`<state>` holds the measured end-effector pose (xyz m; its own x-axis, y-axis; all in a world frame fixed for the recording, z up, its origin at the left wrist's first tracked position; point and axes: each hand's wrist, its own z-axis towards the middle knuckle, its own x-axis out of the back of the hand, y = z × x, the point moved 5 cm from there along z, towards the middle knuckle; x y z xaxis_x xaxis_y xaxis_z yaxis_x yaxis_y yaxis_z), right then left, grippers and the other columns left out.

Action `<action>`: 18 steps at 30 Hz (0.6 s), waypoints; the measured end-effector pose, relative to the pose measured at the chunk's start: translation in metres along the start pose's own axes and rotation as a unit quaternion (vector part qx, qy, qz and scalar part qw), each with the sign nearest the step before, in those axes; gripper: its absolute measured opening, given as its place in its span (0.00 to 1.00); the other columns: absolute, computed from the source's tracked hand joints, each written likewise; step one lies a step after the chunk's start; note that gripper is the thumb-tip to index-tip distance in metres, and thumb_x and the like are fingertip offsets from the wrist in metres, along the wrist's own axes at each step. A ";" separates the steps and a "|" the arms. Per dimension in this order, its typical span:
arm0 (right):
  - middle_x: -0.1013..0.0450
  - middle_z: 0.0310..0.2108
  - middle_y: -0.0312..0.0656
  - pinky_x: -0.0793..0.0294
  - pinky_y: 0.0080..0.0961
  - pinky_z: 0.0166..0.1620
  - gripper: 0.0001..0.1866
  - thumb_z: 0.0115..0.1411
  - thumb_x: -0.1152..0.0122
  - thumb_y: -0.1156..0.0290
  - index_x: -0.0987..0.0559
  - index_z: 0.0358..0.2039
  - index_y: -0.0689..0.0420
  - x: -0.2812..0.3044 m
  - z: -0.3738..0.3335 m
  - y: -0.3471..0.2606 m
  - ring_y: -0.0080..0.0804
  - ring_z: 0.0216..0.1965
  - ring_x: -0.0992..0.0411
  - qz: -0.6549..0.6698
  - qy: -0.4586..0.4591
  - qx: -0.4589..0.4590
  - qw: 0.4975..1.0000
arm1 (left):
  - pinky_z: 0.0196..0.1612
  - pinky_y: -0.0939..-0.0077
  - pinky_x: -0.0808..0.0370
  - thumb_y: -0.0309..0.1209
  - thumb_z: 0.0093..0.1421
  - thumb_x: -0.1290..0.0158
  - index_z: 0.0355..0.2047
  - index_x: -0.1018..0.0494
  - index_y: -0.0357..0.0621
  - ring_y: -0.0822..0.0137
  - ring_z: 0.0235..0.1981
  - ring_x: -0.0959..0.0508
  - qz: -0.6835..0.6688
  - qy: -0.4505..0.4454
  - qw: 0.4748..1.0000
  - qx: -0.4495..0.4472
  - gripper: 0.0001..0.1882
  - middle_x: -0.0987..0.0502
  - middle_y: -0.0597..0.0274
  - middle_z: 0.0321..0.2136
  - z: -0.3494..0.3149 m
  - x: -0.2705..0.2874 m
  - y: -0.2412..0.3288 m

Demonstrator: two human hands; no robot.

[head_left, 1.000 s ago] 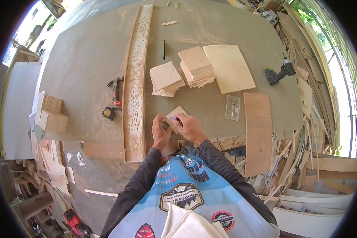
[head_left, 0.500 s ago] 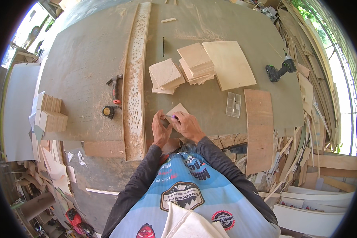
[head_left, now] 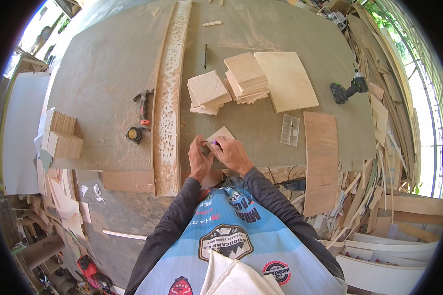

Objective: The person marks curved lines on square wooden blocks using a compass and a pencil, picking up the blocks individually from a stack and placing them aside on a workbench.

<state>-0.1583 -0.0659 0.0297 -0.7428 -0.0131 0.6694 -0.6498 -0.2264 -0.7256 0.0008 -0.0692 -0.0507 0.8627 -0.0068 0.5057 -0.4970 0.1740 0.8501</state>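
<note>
Over a small pale plywood square [head_left: 225,131] at the table's near edge, my two hands meet. My right hand [head_left: 234,156] is closed on a slim tool [head_left: 210,142] with a purple part by the fingertips; its exact kind is too small to tell. My left hand [head_left: 200,161] is closed in a pinch at the other end of this tool, beside the square. Both hands partly cover the square. Beyond them stand two stacks of similar squares, a lower stack [head_left: 207,88] with a curved line on its top piece and a taller stack [head_left: 246,71].
A larger plywood panel [head_left: 286,81] lies right of the stacks, near a clear plastic box [head_left: 290,130], a brown board [head_left: 321,162] and a cordless drill [head_left: 349,88]. Left of a long, hole-pitted strip [head_left: 170,98] are a hammer [head_left: 143,105], tape measure [head_left: 134,134] and stacked blocks [head_left: 64,145].
The whole view has shifted slightly. Both hands stay over the plywood square with the slim tool between them, nearly unmoved.
</note>
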 end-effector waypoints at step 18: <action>0.19 0.34 0.56 0.21 0.50 0.38 0.12 0.71 0.38 0.64 0.19 0.41 0.61 -0.001 0.000 0.004 0.61 0.36 0.20 0.032 -0.005 -0.012 0.999 | 0.53 0.57 0.22 0.21 0.47 0.29 0.63 0.31 0.37 0.51 0.50 0.21 0.025 -0.003 1.000 -0.013 0.41 0.21 0.51 0.48 0.001 0.002 0.003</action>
<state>-0.1599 -0.0671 0.0266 -0.7817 -0.0357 0.6226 -0.6047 -0.2006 -0.7708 0.0006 -0.0701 -0.0468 0.8364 -0.0034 0.5481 -0.5364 0.2001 0.8199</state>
